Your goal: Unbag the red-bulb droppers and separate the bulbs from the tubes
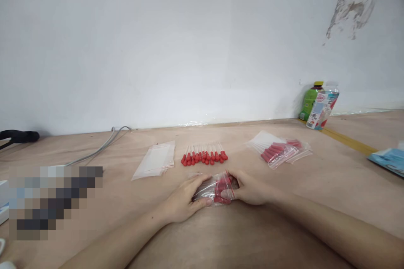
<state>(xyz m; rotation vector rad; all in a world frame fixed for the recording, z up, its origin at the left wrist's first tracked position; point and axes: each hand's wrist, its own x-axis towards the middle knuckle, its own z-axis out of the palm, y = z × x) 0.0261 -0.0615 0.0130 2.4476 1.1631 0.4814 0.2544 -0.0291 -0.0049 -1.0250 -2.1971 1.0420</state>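
Between my hands lies a clear zip bag with several red-bulbed glass droppers in it, the bulbs toward its right end. My left hand grips the bag's left end, thumb along the near side and fingers along the far side. At the other end, my right hand pinches the bag near its red zip line. Just beyond is a row of loose droppers, red bulbs facing me and thin clear tubes pointing to the wall. Flat empty zip bags are stacked to the left of that row.
Filled zip bags of droppers lie overlapping at the right. By the wall stand a green bottle and a clear labelled bottle. A blue packet is at the right edge. Grey cable and a black object are left.
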